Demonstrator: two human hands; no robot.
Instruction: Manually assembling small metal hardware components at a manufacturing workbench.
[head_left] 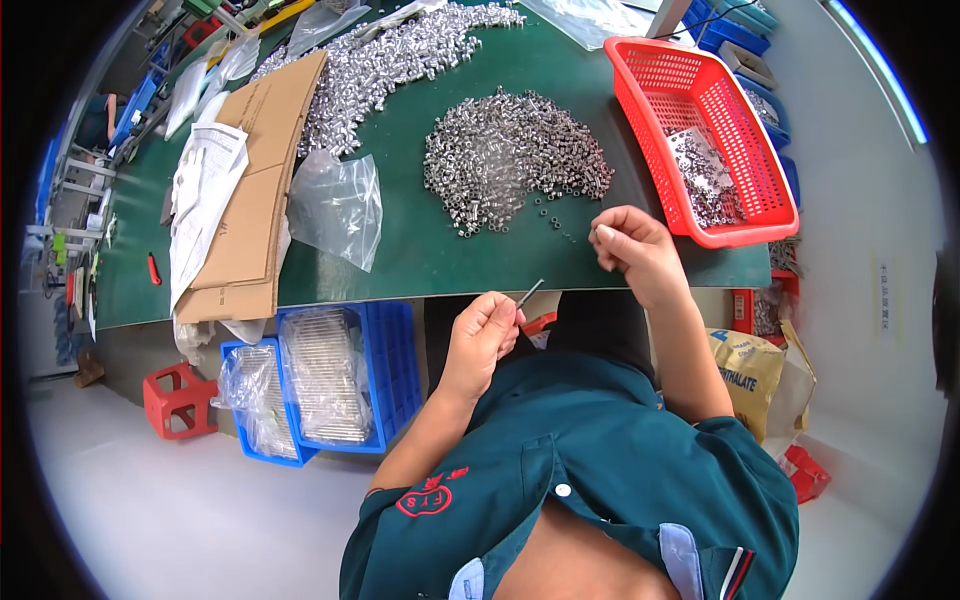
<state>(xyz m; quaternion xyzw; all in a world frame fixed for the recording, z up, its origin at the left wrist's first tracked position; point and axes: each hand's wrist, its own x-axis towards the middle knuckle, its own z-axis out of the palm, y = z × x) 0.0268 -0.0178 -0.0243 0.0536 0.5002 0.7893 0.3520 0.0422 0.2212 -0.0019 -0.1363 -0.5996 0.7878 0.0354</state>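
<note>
My left hand (478, 338) is closed round a thin dark metal rod (531, 292), whose tip points up and to the right just off the table's front edge. To its right, my right hand (640, 252) is pinched, thumb against fingertips, over the table edge. Whatever it pinches is too small to make out. Just beyond both hands lies a heap of small metal rings (560, 150), with a few loose rings (555, 222) strayed toward my right hand.
A red perforated basket (715, 238) with small metal parts stands at the right. Behind the heap is a larger pile of shiny metal pieces (400, 60). Flattened cardboard (235, 220) and a clear plastic bag (338, 210) lie left. Blue crates (398, 370) and a red stool (178, 408) stand below.
</note>
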